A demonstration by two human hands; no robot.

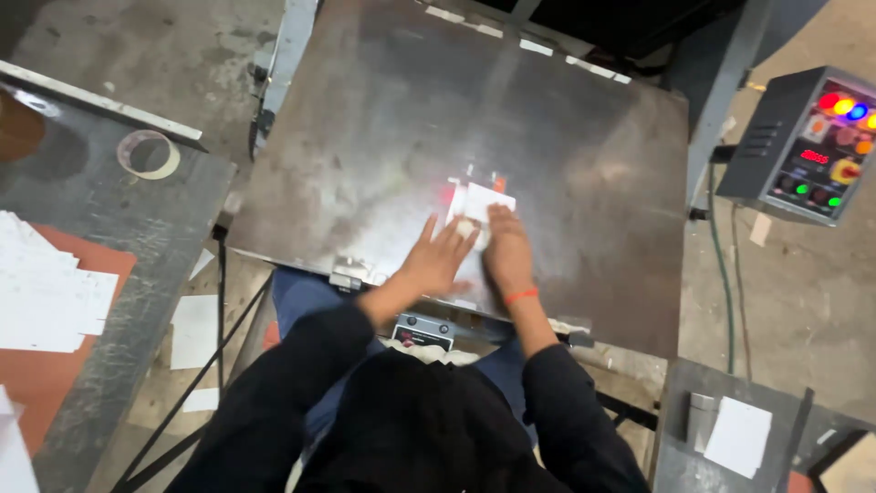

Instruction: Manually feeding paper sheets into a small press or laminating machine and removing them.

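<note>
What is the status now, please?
Left hand and right hand flat on white card. Card lies on metal plate. Nothing in the way.

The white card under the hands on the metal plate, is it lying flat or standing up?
Flat: the white card lies on the metal plate, both hands pressing its near edge.

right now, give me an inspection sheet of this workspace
surface: large scuffed grey metal plate, red light spot beside the card
job's things: small white card flat on the plate, both hands on it
clutter: roll of pale tape and stack of white sheets on the left bench; white pad lower right
hands: left hand and right hand pressed flat, side by side
cables: green cable hanging below the control box
surroundings: grey control box with coloured lamps, concrete floor
</note>
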